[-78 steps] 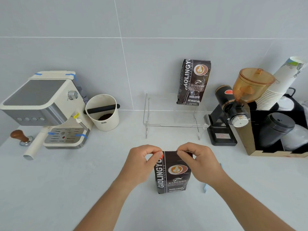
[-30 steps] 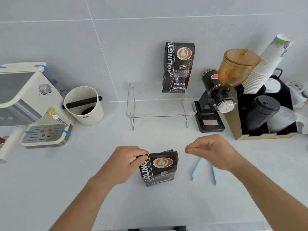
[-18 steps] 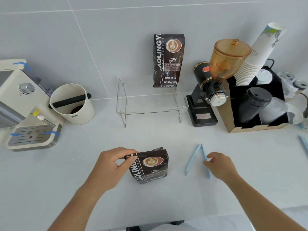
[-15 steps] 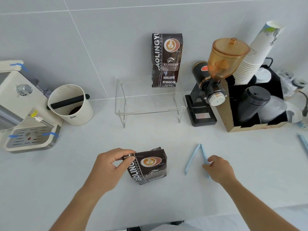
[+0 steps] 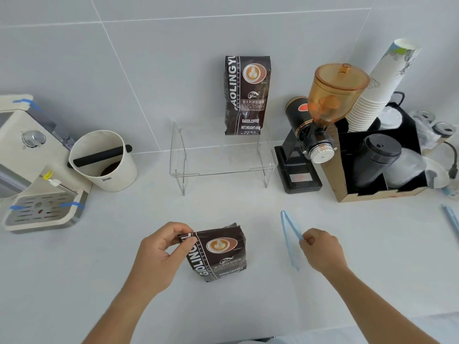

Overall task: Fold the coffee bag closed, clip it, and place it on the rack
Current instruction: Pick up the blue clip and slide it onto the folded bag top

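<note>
Left hand (image 5: 159, 254) pinching folded top corner of coffee bag (image 5: 218, 254), bag upright on pale worktop (image 5: 74, 281), in front of clear rack (image 5: 221, 157). Right hand (image 5: 321, 252) pinching blue clip (image 5: 289, 237), clip right of the bag, lying open in a V. Rack against grey tiled wall (image 5: 149, 58); second bag (image 5: 246, 94) standing on it. Left of rack: espresso machine (image 5: 32, 170), knock box (image 5: 104, 160). Right of rack: grinder (image 5: 320, 125), cup stack (image 5: 380, 83).
</note>
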Available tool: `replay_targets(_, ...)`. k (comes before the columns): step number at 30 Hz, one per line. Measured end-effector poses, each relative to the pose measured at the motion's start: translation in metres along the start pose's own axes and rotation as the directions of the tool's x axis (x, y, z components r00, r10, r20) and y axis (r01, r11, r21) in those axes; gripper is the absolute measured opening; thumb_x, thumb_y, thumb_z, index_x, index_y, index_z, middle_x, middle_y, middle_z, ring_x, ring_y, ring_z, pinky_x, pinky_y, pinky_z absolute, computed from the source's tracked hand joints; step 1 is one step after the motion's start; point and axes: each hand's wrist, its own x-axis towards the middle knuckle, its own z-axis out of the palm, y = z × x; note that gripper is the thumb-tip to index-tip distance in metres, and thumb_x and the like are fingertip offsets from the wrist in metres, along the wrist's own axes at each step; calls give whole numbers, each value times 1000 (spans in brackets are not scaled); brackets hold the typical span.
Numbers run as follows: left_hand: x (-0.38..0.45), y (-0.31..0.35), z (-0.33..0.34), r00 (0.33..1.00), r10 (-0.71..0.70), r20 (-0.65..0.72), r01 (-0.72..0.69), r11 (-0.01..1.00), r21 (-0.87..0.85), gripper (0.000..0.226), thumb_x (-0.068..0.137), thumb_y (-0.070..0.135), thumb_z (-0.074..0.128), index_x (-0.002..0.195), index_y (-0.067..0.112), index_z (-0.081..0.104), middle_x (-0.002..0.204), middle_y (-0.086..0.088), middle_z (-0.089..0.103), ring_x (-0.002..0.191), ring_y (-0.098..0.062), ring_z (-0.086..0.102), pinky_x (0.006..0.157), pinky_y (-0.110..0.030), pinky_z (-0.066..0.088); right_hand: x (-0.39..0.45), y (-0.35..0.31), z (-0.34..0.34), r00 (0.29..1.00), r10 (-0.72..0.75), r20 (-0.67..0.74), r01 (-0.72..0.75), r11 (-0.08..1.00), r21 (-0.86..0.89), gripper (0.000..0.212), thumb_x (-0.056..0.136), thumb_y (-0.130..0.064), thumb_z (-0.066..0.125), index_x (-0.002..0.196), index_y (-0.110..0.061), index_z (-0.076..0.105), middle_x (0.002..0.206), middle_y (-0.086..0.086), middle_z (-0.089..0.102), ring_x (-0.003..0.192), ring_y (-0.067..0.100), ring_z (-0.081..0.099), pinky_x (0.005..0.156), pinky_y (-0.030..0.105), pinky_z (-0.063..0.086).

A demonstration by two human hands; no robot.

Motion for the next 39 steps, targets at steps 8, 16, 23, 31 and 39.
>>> replay_targets(8,4,-1,-3,997,-57,49,65,982,-178,29,88,-5,61,85,22,72,88,2,76,76,-7,68,71,-11,49,-26,-63,-48,965,-246,-92,261,934,244,14,84,-17,65,77,-28,71,70,-9,71,59,10,64,47,24,50)
replay_targets(16,19,9,0,993,-61,99,83,967,-240,18,79,13,66,83,28,76,83,-1,77,76,-10,69,73,-18,51,-55,-132,-77,825,-563,-50,551,780,297,10,81,-15,72,80,-23,76,73,-18,70,61,0,62,57,7,47)
replay_targets(23,19,11,-4,992,-106,68,121,948,-295,47,80,-7,68,109,29,58,74,-6,78,72,-12,69,77,-28,48,-54,-168,-61,701,-702,126,677,711,191,7,82,-20,72,86,-23,77,75,-11,72,71,-6,60,64,3,42)
replay_targets(31,12,-1,-3,998,-61,1,59,958,-280,60,79,-10,68,107,43,63,86,4,79,87,-12,73,81,-23,53,-52,-186,-48,658,-721,219,717,688,111,7,83,-21,71,85,-21,77,60,-30,64,72,-8,58,62,5,44)
replay_targets(39,10,-13,4,997,-34,-75,8,944,-331,50,78,-16,66,96,29,72,91,18,77,87,-5,72,82,-18,54,-51,-188,-48,654,-699,288,704,702,104,13,86,-22,66,94,-25,77,76,-22,68,84,4,63,73,11,46)
